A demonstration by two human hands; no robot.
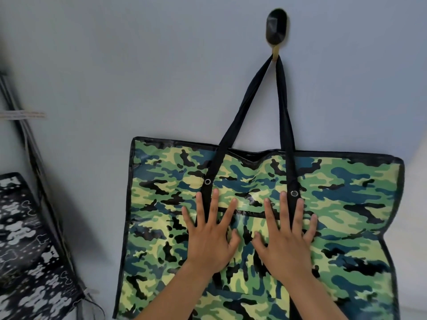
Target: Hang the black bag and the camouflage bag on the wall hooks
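The camouflage bag (335,204), green with black trim, hangs flat against the pale wall by its black straps (283,107), which loop over the black wall hook (276,28). My left hand (210,239) and my right hand (286,239) lie side by side, palms flat and fingers spread, on the front of the bag just below the strap rivets. Neither hand grips anything. The black bag (30,250), patterned with white shapes, shows at the lower left edge; how it is held up is out of view.
Dark cables or rods (34,144) run diagonally down the wall at the far left, with a pale label tag (23,115) across them. Bare wall (138,65) spreads left of the hook.
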